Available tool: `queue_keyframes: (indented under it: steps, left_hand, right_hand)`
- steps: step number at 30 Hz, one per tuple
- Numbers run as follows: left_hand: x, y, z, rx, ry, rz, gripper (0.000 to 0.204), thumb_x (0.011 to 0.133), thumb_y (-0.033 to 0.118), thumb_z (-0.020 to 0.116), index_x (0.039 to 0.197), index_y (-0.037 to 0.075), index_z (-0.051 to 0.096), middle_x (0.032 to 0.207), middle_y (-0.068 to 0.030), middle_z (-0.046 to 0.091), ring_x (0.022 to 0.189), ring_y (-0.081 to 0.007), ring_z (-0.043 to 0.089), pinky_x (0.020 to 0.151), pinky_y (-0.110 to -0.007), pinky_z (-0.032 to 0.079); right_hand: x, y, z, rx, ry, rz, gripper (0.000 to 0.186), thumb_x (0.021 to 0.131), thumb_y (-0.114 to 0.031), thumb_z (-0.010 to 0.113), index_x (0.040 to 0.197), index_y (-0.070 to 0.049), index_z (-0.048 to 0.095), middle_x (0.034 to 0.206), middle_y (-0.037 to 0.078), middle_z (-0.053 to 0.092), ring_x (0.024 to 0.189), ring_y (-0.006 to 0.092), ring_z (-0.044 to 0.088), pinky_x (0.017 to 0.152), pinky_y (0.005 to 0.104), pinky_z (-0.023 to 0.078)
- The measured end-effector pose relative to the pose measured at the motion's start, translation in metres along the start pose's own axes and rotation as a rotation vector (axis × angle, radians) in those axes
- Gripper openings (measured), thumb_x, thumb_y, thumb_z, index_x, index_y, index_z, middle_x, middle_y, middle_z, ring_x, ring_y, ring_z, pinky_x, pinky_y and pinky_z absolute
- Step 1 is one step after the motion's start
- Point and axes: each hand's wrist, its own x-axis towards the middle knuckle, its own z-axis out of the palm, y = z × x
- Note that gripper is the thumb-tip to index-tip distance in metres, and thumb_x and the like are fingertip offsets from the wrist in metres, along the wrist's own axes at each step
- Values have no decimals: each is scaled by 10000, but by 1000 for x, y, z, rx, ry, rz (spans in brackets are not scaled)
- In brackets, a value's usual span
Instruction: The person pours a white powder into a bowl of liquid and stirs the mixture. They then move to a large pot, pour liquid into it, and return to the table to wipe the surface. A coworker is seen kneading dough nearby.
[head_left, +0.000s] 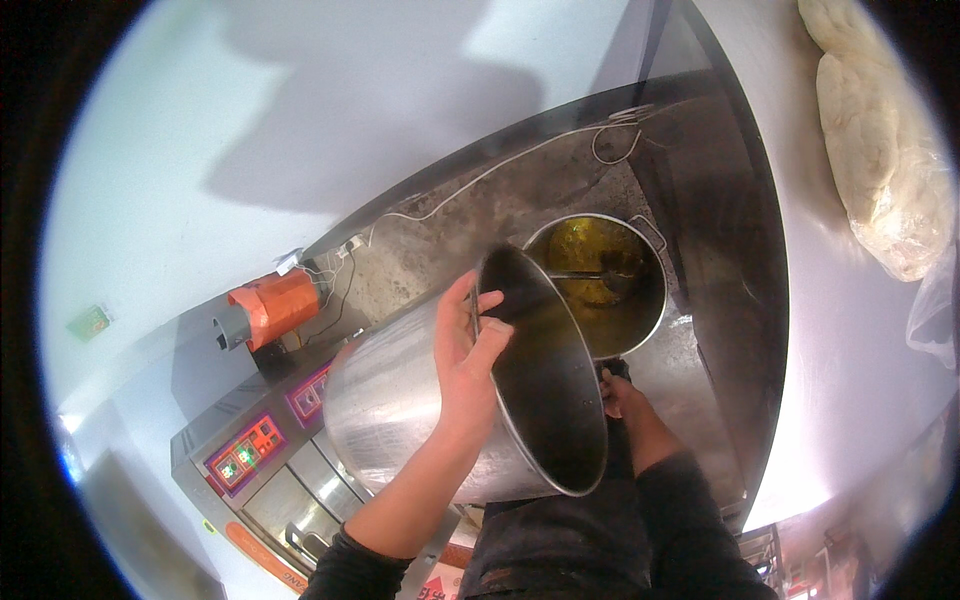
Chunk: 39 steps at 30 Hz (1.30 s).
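Observation:
A large metal pot (395, 400) lies tilted on its side, its dark mouth turned to the right. My left hand (470, 350) is closed on its upper rim, fingers outside and thumb over the edge. Just beyond stands a second round metal pot (663, 318) holding yellowish, shiny liquid (578, 240). A dark rod-like thing (575, 275) crosses the inside of that pot; its kind is unclear. My right hand (622, 393) is closed at the near side of the second pot, beside the tilted pot's rim. Something black (617, 369) shows at its fingers, too hidden to name.
An oven-like appliance (250, 455) with lit control panels stands at the left, with an orange-wrapped grey pipe (275, 308) behind it. A white cable (440, 208) runs along the wall's foot. On the pale surface at right lies a plastic-wrapped, dough-like mass (870, 150).

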Motion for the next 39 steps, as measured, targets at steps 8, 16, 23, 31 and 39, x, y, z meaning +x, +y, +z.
queue_keyframes:
  steps: [8,16,23,31,39]
  left_hand:
    - [0,1,2,15,-9,4,680,889,178,612,1519,20,411,1311,-169,571,1016,-184,543,1049,-356,372]
    - [0,2,4,20,-16,3,686,890,200,616,1519,21,411,1317,-168,566,1017,-184,541,1063,-368,357]
    - [-2,2,2,37,0,-7,719,881,237,629,1530,24,405,1317,-163,570,1020,-187,541,1064,-371,360]
    - [-2,-2,2,10,-25,23,714,883,255,626,1524,26,411,1334,-176,573,1042,-193,553,1063,-373,364]
    - [0,1,10,-17,-21,2,701,892,223,607,1526,7,402,1340,-183,574,1046,-192,557,1084,-373,347]
  right_hand:
    - [3,2,-4,13,-10,6,404,1050,-478,558,851,-126,579,699,40,583,650,264,589,650,454,551]
    - [6,6,-6,75,-102,-10,403,1047,-474,566,871,-113,593,730,47,589,667,292,591,708,494,570]
    - [10,4,-10,73,-38,-8,429,1043,-492,565,827,-121,572,687,32,521,608,258,521,653,492,539]
    - [8,4,-7,43,-48,-2,446,1047,-505,549,801,-134,544,642,7,467,573,228,463,628,445,513]
    - [8,2,-10,17,-103,-9,416,1049,-484,556,816,-140,532,654,7,483,583,225,473,624,419,507]
